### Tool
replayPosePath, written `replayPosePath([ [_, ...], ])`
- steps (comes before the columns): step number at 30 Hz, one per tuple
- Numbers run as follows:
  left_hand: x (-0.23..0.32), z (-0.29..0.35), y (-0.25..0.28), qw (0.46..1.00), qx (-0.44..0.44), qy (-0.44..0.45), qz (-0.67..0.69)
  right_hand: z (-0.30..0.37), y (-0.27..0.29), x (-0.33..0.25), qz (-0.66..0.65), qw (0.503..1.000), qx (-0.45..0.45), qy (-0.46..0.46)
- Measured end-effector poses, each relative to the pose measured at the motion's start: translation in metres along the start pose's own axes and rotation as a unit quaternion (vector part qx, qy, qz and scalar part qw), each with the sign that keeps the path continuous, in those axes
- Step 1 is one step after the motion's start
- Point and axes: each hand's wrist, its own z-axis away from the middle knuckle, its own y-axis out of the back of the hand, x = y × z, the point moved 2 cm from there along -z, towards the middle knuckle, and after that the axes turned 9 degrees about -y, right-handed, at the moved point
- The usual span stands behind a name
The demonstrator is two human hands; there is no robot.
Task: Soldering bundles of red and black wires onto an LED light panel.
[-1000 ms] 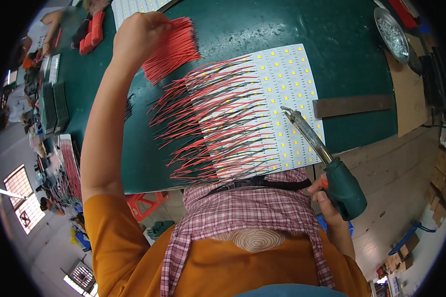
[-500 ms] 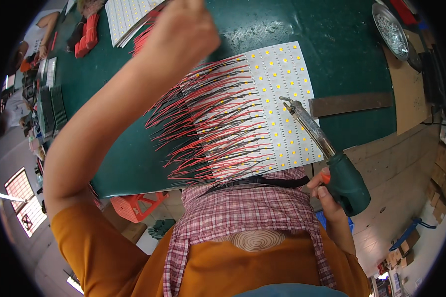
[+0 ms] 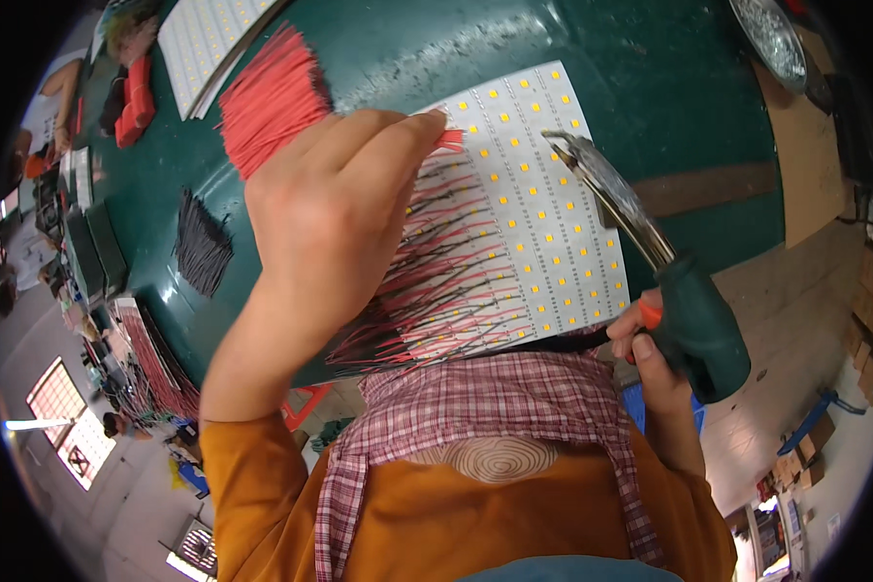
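A white LED board point(image 3: 543, 228) with rows of yellow chips lies at the table's near edge, red and black wires point(image 3: 446, 262) spreading leftward from it. Over its upper left part, my left hand point(image 3: 344, 194) is closed in a pinch; short red wire ends point(image 3: 449, 142) poke out past the fingertips, and the rest of them is hidden. My right hand point(image 3: 655, 364) grips the green handle of a soldering gun point(image 3: 703, 330), a finger by its orange trigger. The gun's bent tip point(image 3: 563, 144) hangs over the board's right half.
A pile of red wires point(image 3: 276, 97) lies beyond my left hand, and a smaller pile of black wires point(image 3: 204, 242) to its left. Stacked LED boards point(image 3: 209, 48) sit at the far left. A metal bowl point(image 3: 771, 44) and a flat dark bar point(image 3: 708, 186) are at right.
My left hand has come back from the far side to the board's upper left, now with red wires in its pinch. The soldering gun has shifted slightly in the right hand's grip area.
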Motion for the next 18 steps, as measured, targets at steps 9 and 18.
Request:
replayPosePath([
  [9, 0.015, 0.015, 0.028, 0.972, 0.039, 0.162, 0.167, 0.012, 0.006, 0.015, -0.005, 0.999, -0.05, 0.011],
  [18, 0.08, 0.058, -0.01, 0.995, -0.001, -0.097, -0.009, 0.038, 0.01, 0.015, 0.148, 0.981, 0.023, 0.122],
])
